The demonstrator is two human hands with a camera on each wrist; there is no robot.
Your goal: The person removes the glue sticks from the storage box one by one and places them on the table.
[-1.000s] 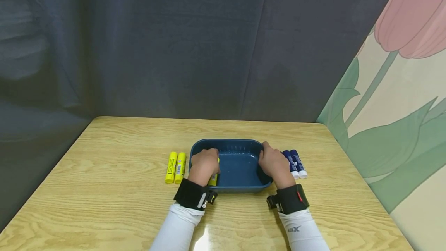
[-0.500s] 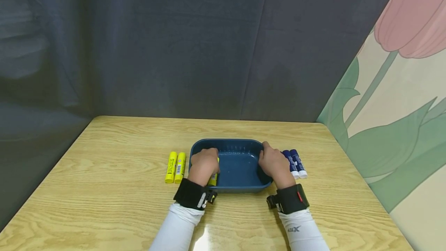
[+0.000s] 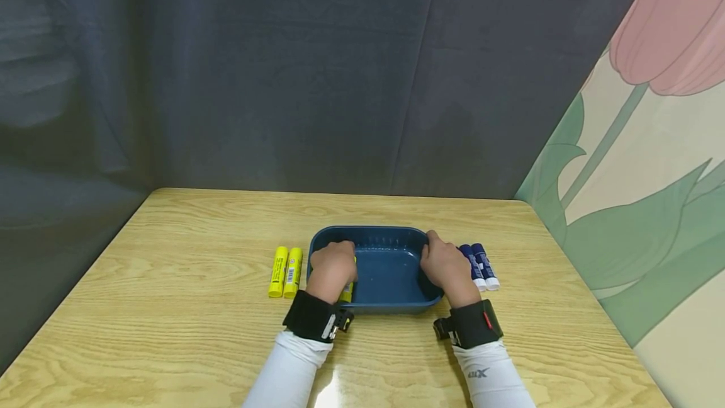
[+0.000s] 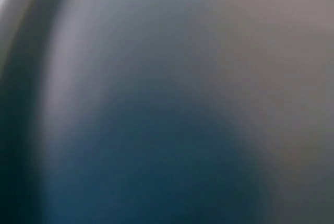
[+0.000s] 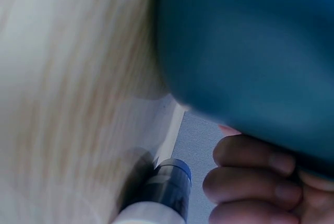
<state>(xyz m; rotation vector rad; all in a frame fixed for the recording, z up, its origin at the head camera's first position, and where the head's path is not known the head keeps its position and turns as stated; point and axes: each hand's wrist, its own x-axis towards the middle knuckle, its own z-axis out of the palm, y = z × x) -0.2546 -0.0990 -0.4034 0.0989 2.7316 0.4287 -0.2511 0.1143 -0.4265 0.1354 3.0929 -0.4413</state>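
A dark blue rectangular tray (image 3: 391,279) sits on the table. My left hand (image 3: 334,263) reaches into its left end, fingers curled over a yellow glue stick (image 3: 347,293) that lies inside; the fingertips are hidden. My right hand (image 3: 444,266) grips the tray's right rim, its curled fingers (image 5: 253,179) outside the wall in the right wrist view. To the left of the tray lie two yellow glue sticks (image 3: 292,272), side by side. Beyond the right hand are two dark blue glue sticks (image 3: 485,266) with white ends, one partly covered by that hand. The left wrist view is only a blur.
The wooden table (image 3: 198,307) extends on both sides of the tray and in front of it. A dark grey curtain (image 3: 283,80) hangs along the back and left. At the right rises a wall (image 3: 651,225) painted with a tulip.
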